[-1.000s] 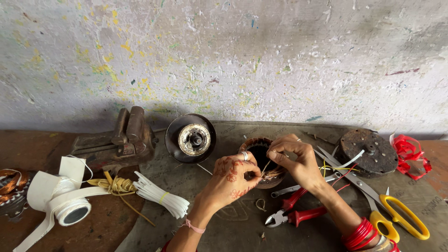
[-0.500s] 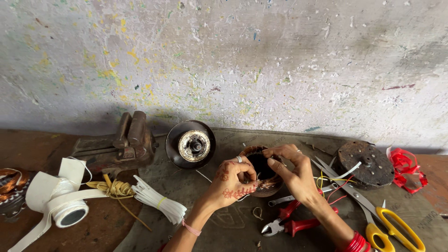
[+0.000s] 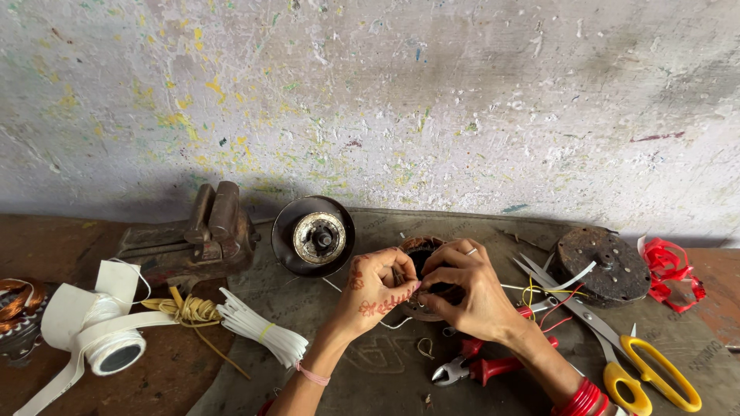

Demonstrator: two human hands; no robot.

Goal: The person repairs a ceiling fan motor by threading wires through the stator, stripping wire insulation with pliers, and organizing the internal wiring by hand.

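**Both hands closed on the round coil piece at mid-tabletop**

The round brown coil piece (image 3: 420, 254) sits on the grey mat (image 3: 354, 362) near the middle of the tabletop (image 3: 46, 239), its open centre dark; what lies inside is hidden by fingers. The left hand (image 3: 378, 289) curls against its left rim, fingertips pinched together on it. The right hand (image 3: 466, 289) covers its right half, fingers bent and gripping.

Far left of it stands a black round cap with a metal hub (image 3: 314, 235), and beyond that a rusty vise (image 3: 196, 235). On the near left lie a bundle of white strips (image 3: 258, 331), yellow cord (image 3: 185, 310) and a roll of white tape (image 3: 96, 335). At the near right, red-handled cutters (image 3: 478, 368) lie just beside the right wrist, with yellow-handled scissors (image 3: 617, 347) further right, a rusty disc (image 3: 603, 266) and red ribbon (image 3: 671, 273) beyond.

Compared with half a second ago, the hands have drawn closer together over the coil piece, hiding more of it; the other things lie as before.
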